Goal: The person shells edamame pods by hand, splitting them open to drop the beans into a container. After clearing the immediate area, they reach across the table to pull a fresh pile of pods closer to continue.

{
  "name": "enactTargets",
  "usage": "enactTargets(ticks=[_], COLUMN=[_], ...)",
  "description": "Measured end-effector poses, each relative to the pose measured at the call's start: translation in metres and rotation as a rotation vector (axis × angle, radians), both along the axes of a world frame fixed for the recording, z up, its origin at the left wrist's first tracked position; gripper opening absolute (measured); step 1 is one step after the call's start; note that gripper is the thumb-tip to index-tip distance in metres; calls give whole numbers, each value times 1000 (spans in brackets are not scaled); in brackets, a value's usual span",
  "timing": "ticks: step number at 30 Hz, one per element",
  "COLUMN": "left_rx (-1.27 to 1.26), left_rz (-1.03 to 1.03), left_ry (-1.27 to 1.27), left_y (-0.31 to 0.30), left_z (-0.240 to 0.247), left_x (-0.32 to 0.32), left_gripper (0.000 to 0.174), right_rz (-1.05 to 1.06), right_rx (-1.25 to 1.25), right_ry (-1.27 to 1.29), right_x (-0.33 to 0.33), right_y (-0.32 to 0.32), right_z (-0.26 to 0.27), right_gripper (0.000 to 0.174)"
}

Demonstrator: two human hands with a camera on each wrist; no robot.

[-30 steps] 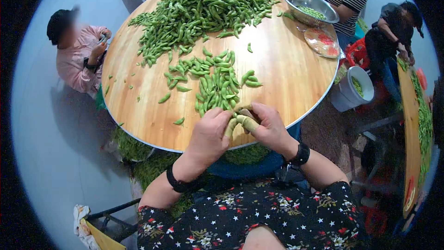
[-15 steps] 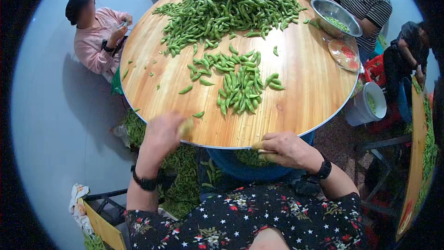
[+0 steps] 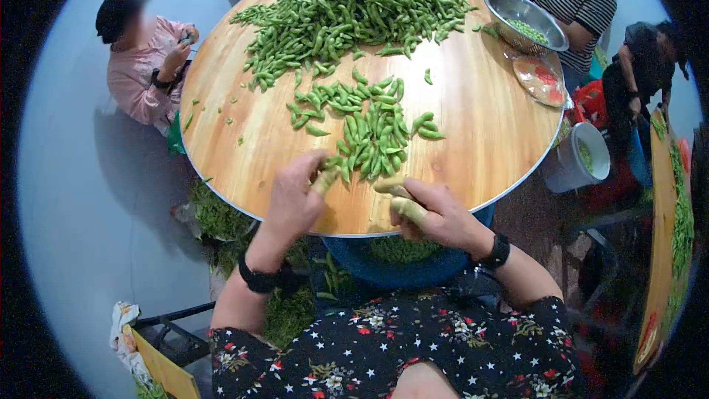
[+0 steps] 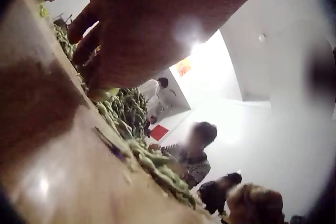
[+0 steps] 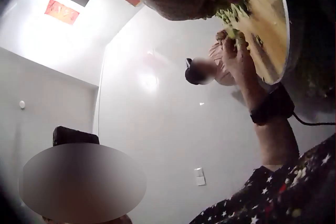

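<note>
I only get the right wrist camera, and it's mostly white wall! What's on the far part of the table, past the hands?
Observer: A big heap of green pods covers the far side of the table.
Operator: Wow! Is there a bowl anywhere? I can't see one.
Observer: Yes, a metal bowl with green beans inside, near the person in the striped shirt.
Operator: The right hand looks all dark to me. Is there anything on its thumb?
Observer: Yes, in the head view a yellowish covering is on the thumb of the right hand.
</note>
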State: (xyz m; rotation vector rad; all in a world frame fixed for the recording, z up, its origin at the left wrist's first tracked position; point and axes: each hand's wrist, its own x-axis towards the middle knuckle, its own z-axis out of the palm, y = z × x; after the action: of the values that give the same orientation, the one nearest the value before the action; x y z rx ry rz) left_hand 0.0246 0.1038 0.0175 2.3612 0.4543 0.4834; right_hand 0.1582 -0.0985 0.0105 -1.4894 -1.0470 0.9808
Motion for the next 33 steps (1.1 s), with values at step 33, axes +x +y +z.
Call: enactTargets(ticks=[33], left_rx=[215], left_rz=[-217], left_ry=[-336], left_y=[-63], left_z=[-26], left_x=[10], left_gripper=[29], right_rz=[-83], right_rx=[-39], right_ry=[894], right_x=[-1], right_y=[-1], right_z=[-17], right_gripper=[20])
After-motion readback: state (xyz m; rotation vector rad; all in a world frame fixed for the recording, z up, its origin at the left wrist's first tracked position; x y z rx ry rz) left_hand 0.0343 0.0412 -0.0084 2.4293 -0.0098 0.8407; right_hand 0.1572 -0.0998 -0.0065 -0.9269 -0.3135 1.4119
